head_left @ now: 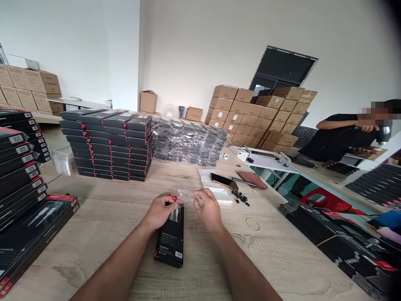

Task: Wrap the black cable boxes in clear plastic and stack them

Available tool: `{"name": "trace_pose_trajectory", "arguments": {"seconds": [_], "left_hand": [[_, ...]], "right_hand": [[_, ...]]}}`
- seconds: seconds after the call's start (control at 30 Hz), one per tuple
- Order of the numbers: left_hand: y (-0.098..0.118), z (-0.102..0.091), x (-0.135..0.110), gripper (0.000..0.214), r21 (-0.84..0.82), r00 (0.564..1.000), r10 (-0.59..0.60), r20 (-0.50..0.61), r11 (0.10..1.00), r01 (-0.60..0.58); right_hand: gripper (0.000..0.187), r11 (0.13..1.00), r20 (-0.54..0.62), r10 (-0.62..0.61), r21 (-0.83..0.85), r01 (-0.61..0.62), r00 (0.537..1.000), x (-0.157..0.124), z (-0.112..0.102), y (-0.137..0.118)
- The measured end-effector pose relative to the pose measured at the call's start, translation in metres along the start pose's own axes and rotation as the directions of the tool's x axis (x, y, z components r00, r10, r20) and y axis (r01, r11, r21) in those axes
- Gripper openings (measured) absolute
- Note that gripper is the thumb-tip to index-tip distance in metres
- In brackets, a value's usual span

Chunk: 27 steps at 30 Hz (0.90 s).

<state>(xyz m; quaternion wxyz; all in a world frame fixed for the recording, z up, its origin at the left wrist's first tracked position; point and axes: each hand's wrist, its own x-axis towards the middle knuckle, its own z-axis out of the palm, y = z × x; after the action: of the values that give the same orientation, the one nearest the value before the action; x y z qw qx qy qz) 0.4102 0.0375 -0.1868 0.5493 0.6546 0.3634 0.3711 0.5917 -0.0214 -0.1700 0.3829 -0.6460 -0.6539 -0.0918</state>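
Note:
A slim black box with a red end lies on the wooden table in front of me, its printed side up. My left hand is closed on the box's far end, thumb on top. Thin clear plastic film stretches from that end toward the right. My right hand pinches the film's edge just right of the box. The part of the box under my left fingers is hidden.
Stacks of black boxes and plastic-wrapped boxes stand beyond. A phone, small black parts and a rubber band lie to the right. Flat black sleeves line the right edge. A co-worker holds a power tool.

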Motion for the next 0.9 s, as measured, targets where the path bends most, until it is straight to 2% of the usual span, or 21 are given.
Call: {"name": "trace_pose_trajectory", "arguments": {"seconds": [0.03, 0.1, 0.17, 0.2, 0.3, 0.37, 0.5, 0.67, 0.8, 0.9], "left_hand": [[0.001, -0.001, -0.001, 0.027, -0.018, 1.000, 0.001, 0.003, 1.000, -0.001], [0.006, -0.006, -0.005, 0.062, -0.120, 0.999, -0.055, 0.001, 0.991, 0.054], [0.011, -0.013, -0.011, 0.091, -0.250, 0.982, -0.181, 0.054, 0.950, 0.189], [0.015, -0.017, -0.014, 0.098, -0.303, 0.964, -0.239, 0.117, 0.916, 0.264], [0.022, -0.022, -0.023, 0.097, -0.394, 0.887, -0.304, 0.348, 0.811, 0.432], [0.024, -0.020, -0.026, 0.087, -0.414, 0.861, -0.302, 0.409, 0.779, 0.470], [0.020, -0.011, -0.025, 0.065, -0.368, 0.878, -0.317, 0.359, 0.816, 0.446], [0.015, -0.009, -0.020, 0.041, -0.169, 0.940, -0.244, 0.237, 0.943, 0.288], [0.016, -0.007, -0.021, 0.050, -0.070, 0.978, -0.190, 0.083, 0.978, 0.196], [0.015, -0.005, -0.021, 0.054, -0.017, 0.990, -0.137, -0.021, 0.991, 0.136]], "right_hand": [[0.017, 0.999, 0.005, 0.010, 0.030, -0.010, 1.000, 0.001, 0.000, 0.001], [0.014, 0.993, 0.007, 0.059, 0.104, -0.059, 0.998, 0.001, 0.000, 0.005], [0.014, 0.970, -0.020, 0.159, 0.189, -0.153, 0.987, 0.002, 0.001, 0.011], [0.014, 0.952, -0.029, 0.210, 0.234, -0.198, 0.977, 0.001, 0.002, 0.015], [0.012, 0.906, 0.005, 0.279, 0.330, -0.265, 0.960, 0.000, 0.004, 0.022], [0.011, 0.900, 0.069, 0.252, 0.350, -0.260, 0.965, -0.002, 0.006, 0.021], [0.013, 0.889, 0.201, 0.140, 0.405, -0.213, 0.969, -0.005, 0.010, 0.013], [0.016, 0.876, 0.216, 0.113, 0.440, -0.200, 0.970, -0.005, 0.006, 0.008], [0.018, 0.923, 0.225, 0.043, 0.364, -0.125, 0.973, -0.004, 0.000, 0.003], [0.019, 0.951, 0.209, -0.008, 0.304, -0.057, 0.978, -0.003, -0.003, -0.004]]}}
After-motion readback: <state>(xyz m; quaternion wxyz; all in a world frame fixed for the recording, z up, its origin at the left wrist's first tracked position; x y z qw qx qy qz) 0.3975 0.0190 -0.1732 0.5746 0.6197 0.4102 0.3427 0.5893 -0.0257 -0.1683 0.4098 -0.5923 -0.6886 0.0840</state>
